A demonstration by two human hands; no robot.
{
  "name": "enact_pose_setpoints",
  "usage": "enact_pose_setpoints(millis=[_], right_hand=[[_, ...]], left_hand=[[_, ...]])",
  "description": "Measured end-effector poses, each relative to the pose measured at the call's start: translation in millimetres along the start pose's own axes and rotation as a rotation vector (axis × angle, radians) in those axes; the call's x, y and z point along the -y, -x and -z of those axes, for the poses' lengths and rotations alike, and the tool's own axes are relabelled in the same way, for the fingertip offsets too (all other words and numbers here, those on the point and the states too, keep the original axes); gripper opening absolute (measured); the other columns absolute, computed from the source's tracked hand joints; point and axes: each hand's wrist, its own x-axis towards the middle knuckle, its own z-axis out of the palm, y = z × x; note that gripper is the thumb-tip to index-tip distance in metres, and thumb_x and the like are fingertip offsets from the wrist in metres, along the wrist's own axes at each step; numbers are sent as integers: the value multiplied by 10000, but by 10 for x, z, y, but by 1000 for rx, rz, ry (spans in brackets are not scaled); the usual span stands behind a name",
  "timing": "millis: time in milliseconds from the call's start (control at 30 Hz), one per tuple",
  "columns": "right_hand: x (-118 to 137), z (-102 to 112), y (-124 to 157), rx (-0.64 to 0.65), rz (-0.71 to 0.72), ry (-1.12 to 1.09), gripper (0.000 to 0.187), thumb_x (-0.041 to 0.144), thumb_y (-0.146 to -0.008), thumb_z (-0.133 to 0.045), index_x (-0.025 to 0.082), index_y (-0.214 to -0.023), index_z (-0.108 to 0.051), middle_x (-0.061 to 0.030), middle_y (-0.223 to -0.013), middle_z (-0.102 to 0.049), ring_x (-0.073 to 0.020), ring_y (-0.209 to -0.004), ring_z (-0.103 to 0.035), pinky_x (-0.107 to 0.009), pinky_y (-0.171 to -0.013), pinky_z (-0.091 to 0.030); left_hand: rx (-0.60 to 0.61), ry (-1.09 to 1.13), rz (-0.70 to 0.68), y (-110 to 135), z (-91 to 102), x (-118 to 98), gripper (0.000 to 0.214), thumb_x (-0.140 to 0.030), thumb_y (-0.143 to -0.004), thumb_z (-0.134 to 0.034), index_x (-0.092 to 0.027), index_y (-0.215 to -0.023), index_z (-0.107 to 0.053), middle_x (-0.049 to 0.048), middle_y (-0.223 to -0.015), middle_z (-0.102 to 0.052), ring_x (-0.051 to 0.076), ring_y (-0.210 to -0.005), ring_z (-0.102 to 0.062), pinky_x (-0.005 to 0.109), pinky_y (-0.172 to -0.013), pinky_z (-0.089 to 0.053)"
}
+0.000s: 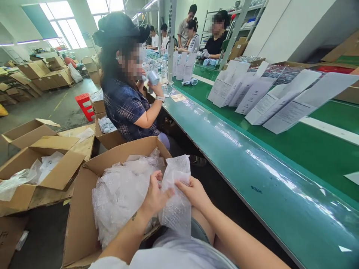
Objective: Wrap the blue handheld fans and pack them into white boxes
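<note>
A translucent bubble wrap bag (176,209) hangs upright in front of my lap. My right hand (196,192) pinches its right edge between thumb and fingers. Just left of the bag is my left hand (157,194), its fingers apart and a little curled; the thumb overlaps the bag's left side, and whether it touches I cannot tell. Beneath and beyond my left hand, a large cardboard box (77,213) stands open, heaped with more bubble wrap bags (120,198). Whatever may be inside the bag in my hand does not show.
A green workbench (224,157) runs along my right, with folded white printed sheets (266,97) standing on it. Ahead sits a co-worker (126,101) holding a pale cylindrical item (153,77). More open boxes (56,164) and a red stool (84,106) are on the left.
</note>
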Motion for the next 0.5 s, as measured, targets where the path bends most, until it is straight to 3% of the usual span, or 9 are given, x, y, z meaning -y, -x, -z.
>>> enact_pose_setpoints(millis=[67, 167, 267, 367, 433, 500], right_hand=[[-4, -45, 23, 36, 3, -43, 393, 501, -663, -712, 144, -819, -665, -55, -781, -687, -205, -714, -607, -315, -651, -477], [-38, -52, 32, 59, -21, -18, 446, 547, -677, -695, 142, -860, -659, -62, -803, -684, -203, -713, -598, -312, -641, -473], [-116, 7, -17, -51, 48, 208, 435, 603, -706, -644, 170, -739, -620, -43, -716, -635, -184, -657, -544, -301, -598, -435], [-140, 87, -72, -177, 221, 442, 439, 621, -735, -606, 210, -616, -512, -14, -629, -542, -166, -612, -475, -305, -587, -398], [-93, 121, -74, -207, 303, 468, 394, 592, -775, -583, 219, -671, -508, -11, -654, -529, -165, -613, -464, -309, -593, -400], [-27, 117, -55, -157, 370, 411, 312, 531, -810, -579, 225, -777, -527, -15, -709, -543, -169, -635, -483, -310, -610, -421]], left_hand=[[7, -38, -7, 34, -25, 61, 709, -396, -590, -810, -197, -1171, -456, 93, -1150, -565, 234, -1049, -533, 325, -853, -421], [-8, 72, 82, 39, -99, 199, 297, -423, -780, -640, -183, -936, -565, 27, -856, -618, 169, -812, -560, 276, -736, -422], [-170, 215, 217, -72, -116, 437, 297, -448, -800, -590, -181, -685, -525, -21, -654, -516, 121, -645, -474, 234, -617, -372], [-396, 245, 345, -279, 3, 746, 312, -425, -826, -557, -199, -636, -455, -38, -616, -441, 119, -622, -441, 231, -600, -354], [-505, 227, 386, -404, 110, 944, 268, -382, -861, -532, -211, -670, -450, -25, -664, -464, 140, -708, -489, 245, -661, -381], [-537, 237, 425, -467, 166, 1103, 235, -350, -858, -565, -220, -693, -459, -1, -722, -508, 168, -823, -531, 273, -737, -406]])
